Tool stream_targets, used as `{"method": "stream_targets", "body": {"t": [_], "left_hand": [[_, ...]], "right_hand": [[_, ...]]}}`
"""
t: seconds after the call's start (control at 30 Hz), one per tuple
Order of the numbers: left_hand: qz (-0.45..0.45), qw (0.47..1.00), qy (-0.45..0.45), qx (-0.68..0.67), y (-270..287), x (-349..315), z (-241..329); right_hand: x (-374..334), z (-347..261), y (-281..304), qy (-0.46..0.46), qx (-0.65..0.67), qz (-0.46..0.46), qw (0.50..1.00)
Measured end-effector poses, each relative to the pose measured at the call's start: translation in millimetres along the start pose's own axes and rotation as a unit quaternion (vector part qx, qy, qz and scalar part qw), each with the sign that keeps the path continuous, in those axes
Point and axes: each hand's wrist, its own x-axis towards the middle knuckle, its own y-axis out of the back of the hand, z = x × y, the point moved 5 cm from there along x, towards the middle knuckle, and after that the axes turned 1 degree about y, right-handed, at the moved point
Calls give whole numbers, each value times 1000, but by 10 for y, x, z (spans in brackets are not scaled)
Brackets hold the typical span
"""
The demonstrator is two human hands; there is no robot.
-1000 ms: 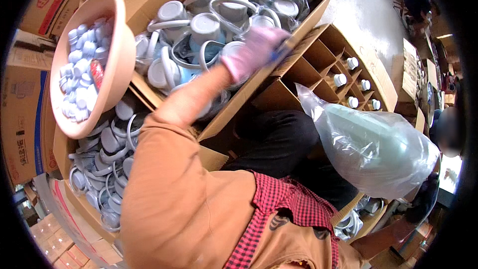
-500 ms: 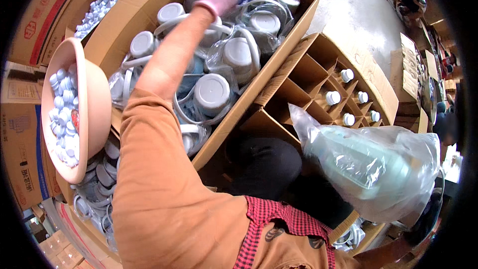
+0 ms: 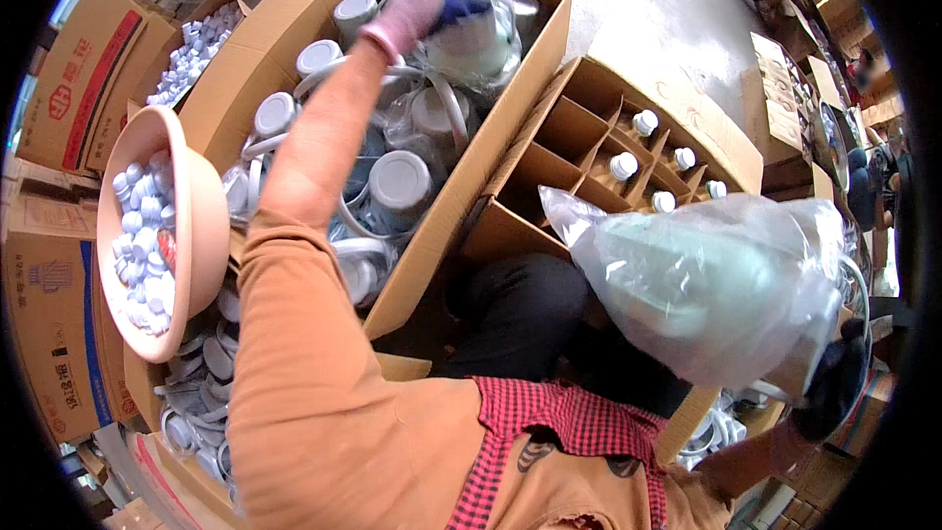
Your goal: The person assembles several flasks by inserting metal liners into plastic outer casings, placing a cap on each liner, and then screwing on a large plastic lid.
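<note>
My left hand (image 3: 417, 15), in a pink glove with dark blue fingers, reaches into the far end of a large cardboard box (image 3: 471, 172). Its fingers are closed at the top of a bagged jug (image 3: 473, 47), pale with a looped handle, tilted among others. Several more jugs with round grey lids (image 3: 399, 179) fill the box, in clear plastic bags. On the right, my right hand (image 3: 832, 383), in a dark glove, grips the handle end of a pale green jug (image 3: 687, 280). That jug lies sideways in its clear bag, above my lap.
A divided carton (image 3: 535, 162) with several white-capped bottles stands right of the large box. At left are a peach basin (image 3: 206, 226) of small white caps, a carton of more caps (image 3: 201, 49) and grey handled parts (image 3: 201, 373). People sit at the far right.
My left hand has shifted slightly left and nearer, and the jug under it now stands tilted higher out of the pile. The view has turned a little. My right hand still holds its jug.
</note>
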Motion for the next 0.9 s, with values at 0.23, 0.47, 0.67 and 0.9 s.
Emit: {"method": "stream_targets", "body": {"t": [0.23, 0.47, 0.67, 0.9], "left_hand": [[161, 964, -1, -213, 1549, -1248, 394], [359, 713, 126, -589, 1381, -3455, 22], [473, 766, 152, -407, 1256, -4102, 503], [522, 773, 206, -296, 1040, -4175, 683]], "right_hand": [[-258, -580, -636, -21, 71, 12, 997], [42, -1459, -1053, 438, -186, 78, 876], [1018, -1538, -1907, 417, 119, 29, 901], [1519, -799, -3326, 171, 193, -151, 954]]}}
